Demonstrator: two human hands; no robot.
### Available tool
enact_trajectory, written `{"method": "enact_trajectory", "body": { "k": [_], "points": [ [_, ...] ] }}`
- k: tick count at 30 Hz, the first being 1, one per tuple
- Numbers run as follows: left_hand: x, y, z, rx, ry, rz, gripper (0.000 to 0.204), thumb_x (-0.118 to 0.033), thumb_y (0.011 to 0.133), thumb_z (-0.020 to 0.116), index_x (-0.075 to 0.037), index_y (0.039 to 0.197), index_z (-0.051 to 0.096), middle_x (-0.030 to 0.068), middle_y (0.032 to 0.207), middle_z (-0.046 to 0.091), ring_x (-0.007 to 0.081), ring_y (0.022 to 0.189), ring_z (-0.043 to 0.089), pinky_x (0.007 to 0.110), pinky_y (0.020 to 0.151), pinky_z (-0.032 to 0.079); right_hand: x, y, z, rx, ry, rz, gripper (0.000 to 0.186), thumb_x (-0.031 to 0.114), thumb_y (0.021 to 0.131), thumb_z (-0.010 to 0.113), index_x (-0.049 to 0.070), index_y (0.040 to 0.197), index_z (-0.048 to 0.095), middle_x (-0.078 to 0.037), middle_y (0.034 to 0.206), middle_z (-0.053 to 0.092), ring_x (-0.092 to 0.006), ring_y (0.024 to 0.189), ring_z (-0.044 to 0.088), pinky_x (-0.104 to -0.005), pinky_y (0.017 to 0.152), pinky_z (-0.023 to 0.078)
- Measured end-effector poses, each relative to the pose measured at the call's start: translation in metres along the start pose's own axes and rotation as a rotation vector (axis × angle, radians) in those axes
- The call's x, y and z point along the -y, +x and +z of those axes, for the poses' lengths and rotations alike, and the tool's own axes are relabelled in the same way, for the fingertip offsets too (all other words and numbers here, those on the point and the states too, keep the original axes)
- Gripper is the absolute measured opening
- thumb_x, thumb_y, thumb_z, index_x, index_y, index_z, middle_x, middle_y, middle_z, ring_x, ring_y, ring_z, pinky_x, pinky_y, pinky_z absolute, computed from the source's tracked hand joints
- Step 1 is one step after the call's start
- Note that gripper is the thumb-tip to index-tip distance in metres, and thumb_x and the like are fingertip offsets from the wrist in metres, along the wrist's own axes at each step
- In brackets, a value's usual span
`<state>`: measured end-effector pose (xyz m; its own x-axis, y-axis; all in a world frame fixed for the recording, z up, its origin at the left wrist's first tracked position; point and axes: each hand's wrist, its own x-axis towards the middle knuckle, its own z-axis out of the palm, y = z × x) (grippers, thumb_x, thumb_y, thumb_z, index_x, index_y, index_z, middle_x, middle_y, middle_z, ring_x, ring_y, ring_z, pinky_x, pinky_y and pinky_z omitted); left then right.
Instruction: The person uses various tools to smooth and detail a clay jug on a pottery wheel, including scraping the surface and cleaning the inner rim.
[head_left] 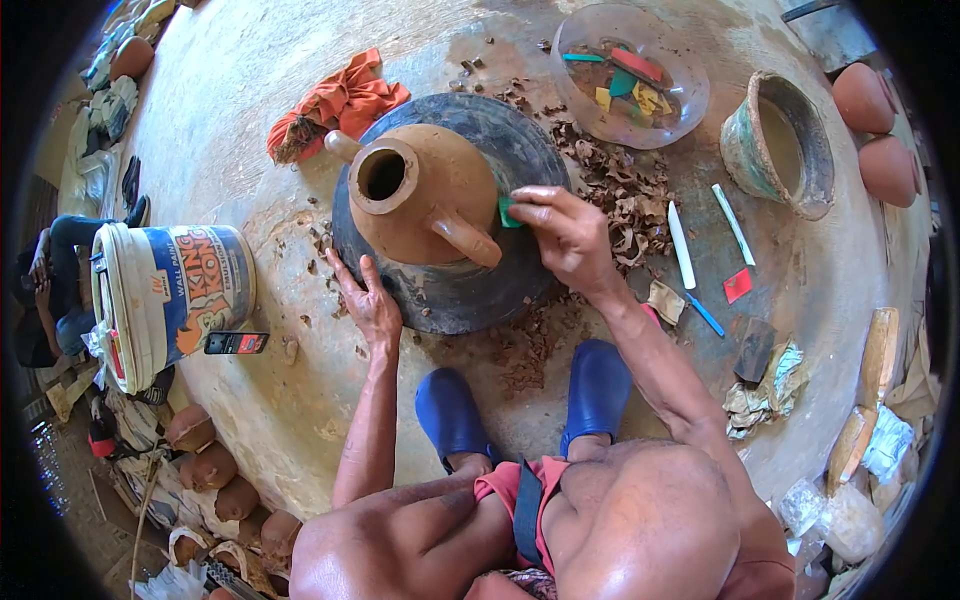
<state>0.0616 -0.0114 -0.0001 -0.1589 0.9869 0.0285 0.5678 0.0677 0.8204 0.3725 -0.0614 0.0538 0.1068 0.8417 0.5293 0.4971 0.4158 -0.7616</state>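
A brown clay jug with a narrow neck and two handles stands upright on a round dark wheel. My right hand is closed in a pinch on a small green scraper, which touches the jug's right side behind the near handle. Most of the scraper is hidden by my fingers. My left hand lies at the wheel's near left edge, open with thumb and fingers apart, holding nothing. Clay shavings are heaped along the wheel's right side.
An orange cloth lies beyond the wheel. A clear bowl of coloured scrapers and a worn pot of liquid stand at far right. Nearer lie a white knife-shaped tool and blue pen. A paint bucket stands left.
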Motion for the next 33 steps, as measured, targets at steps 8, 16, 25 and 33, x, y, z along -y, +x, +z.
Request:
{"method": "enact_trajectory", "body": {
  "k": [8, 16, 25, 33],
  "points": [
    [0.012, -0.024, 0.007, -0.078, -0.058, -0.169, 0.073, -0.038, 0.118, 0.048, 0.000, 0.173, 0.020, 0.0260, 0.178, 0.026, 0.0360, 0.165, 0.026, 0.041, 0.134, 0.020, -0.026, 0.073, 0.022, -0.062, -0.002, 0.085, 0.035, -0.006, 0.090, 0.063, 0.006, 0.121, 0.078, -0.018, 0.110, 0.077, -0.0361, 0.101, 0.076, -0.0434, 0.087, 0.061],
    [-0.024, -0.082, -0.010, 0.277, -0.708, -0.673, 0.070, -0.036, 0.112, 0.062, -0.018, 0.170, 0.026, 0.0110, 0.163, 0.048, 0.0324, 0.142, 0.056, 0.053, 0.099, 0.060, 0.027, -0.003, 0.048, -0.233, 0.038, 0.556, 0.031, -0.003, 0.097, 0.063, 0.004, 0.123, 0.078, -0.019, 0.099, 0.074, -0.0373, 0.087, 0.075, -0.0444, 0.078, 0.058],
    [0.027, 0.033, -0.004, -0.045, -0.540, -0.445, 0.064, -0.037, 0.113, 0.056, -0.011, 0.168, 0.036, 0.0139, 0.165, 0.049, 0.0313, 0.150, 0.049, 0.046, 0.124, 0.041, 0.087, 0.033, 0.016, -0.190, 0.025, 0.248, 0.036, -0.008, 0.092, 0.073, 0.006, 0.125, 0.080, -0.014, 0.102, 0.075, -0.0310, 0.085, 0.074, -0.0396, 0.074, 0.059],
    [0.038, 0.038, 0.000, 0.076, -0.216, -0.137, 0.069, -0.013, 0.111, 0.055, -0.002, 0.172, 0.024, 0.0171, 0.171, 0.040, 0.0254, 0.152, 0.048, 0.039, 0.125, 0.040, 0.036, 0.056, 0.020, -0.055, -0.188, -0.252, 0.058, -0.007, 0.075, 0.072, 0.014, 0.127, 0.080, -0.013, 0.120, 0.073, -0.0358, 0.107, 0.071, -0.0464, 0.090, 0.061]
  ]
}}
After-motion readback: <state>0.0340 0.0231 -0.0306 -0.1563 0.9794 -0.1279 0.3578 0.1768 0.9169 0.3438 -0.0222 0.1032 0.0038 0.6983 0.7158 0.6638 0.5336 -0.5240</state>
